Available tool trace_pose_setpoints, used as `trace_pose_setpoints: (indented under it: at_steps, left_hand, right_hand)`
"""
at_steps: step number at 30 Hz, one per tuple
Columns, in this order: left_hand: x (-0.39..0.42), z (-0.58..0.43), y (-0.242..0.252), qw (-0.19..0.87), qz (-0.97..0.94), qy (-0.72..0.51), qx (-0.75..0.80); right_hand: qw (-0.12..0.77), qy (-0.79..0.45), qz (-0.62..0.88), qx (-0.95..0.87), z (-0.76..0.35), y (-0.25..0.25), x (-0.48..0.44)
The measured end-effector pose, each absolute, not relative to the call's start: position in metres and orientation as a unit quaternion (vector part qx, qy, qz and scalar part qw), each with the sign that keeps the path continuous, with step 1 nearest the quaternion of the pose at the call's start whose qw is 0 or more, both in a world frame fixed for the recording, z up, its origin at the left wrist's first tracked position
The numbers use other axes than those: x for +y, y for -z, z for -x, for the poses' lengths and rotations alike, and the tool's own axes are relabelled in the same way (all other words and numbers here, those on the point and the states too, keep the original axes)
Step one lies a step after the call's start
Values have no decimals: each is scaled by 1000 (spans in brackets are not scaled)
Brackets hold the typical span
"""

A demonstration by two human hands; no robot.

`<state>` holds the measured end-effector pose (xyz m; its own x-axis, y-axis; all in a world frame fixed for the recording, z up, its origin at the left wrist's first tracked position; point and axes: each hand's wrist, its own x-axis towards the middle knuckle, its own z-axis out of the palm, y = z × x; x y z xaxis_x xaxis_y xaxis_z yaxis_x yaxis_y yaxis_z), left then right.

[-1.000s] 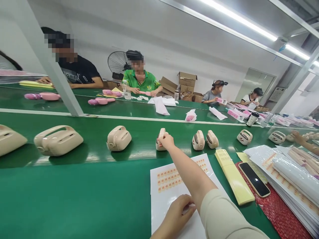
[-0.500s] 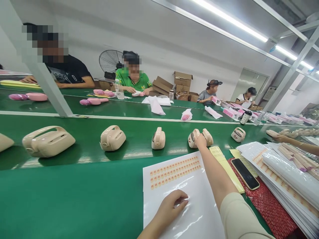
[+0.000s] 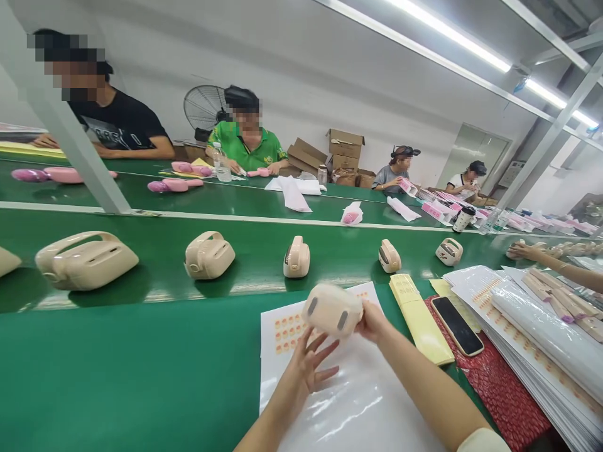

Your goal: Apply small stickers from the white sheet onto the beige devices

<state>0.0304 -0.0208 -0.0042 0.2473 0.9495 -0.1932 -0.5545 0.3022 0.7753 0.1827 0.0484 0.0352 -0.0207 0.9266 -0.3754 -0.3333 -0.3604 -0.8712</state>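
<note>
My right hand (image 3: 374, 321) grips a small cream plastic device (image 3: 330, 311) by its right end and holds it tilted above a white sheet (image 3: 348, 402). Two grey strips show on the face turned toward me. Below its left side my left hand (image 3: 313, 364) is open, fingers spread, the thumb side close to the casing; I cannot tell whether it touches. Rows of small orange-and-cream stickers (image 3: 285, 336) are printed on the sheet, partly hidden by the device.
Similar handled devices (image 3: 210, 256) stand in a row on the green belt (image 3: 254, 251). On the right lie a yellow strip of paper (image 3: 419, 320), a phone (image 3: 456, 326), red bubble wrap (image 3: 509, 389) and stacked sheets (image 3: 522, 339). Several co-workers sit across; another person's hand (image 3: 525, 251) reaches in at right.
My right hand has lifted one cream device off the belt and brought it back over the sheet. My left hand has risen toward it, its fingers spreading.
</note>
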Motion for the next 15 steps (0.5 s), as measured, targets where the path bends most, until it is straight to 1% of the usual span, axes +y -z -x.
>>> trace_pose_setpoints:
  at_steps: [2, 4, 6, 7, 8, 9, 10, 11, 12, 15]
  left_hand:
    - [-25, -29, 2, 741, -254, -534, 320]
    - [-28, -25, 1, 748, -217, -545, 309]
    - [-29, -21, 1, 750, -186, -561, 297]
    - [-29, -19, 0, 747, -175, -569, 296]
    - [-29, -17, -1, 743, -169, -574, 300]
    - [-28, -16, -3, 740, -165, -576, 306]
    - [-28, -15, -5, 736, -164, -576, 314]
    - [-28, -15, -8, 733, -165, -576, 321]
    - [-28, -15, -10, 731, -167, -576, 326]
    - [-29, -18, -17, 727, -177, -574, 333]
  right_hand:
    - [438, -671, 514, -305, -167, -29, 26]
    - [361, -672, 533, -366, -166, -30, 13]
    - [299, -617, 561, -464, -182, -37, 12]
    - [296, -547, 596, -508, -196, -43, 16]
    - [314, -457, 639, -533, -214, -49, 21]
    - [347, -340, 685, -542, -235, -55, 27]
    - [377, -212, 746, -506, -256, -60, 33]
    - [385, -164, 776, -472, -277, -64, 38]
    - [387, -141, 793, -448, -297, -66, 43]
    - [380, -124, 831, -386, -338, -59, 51]
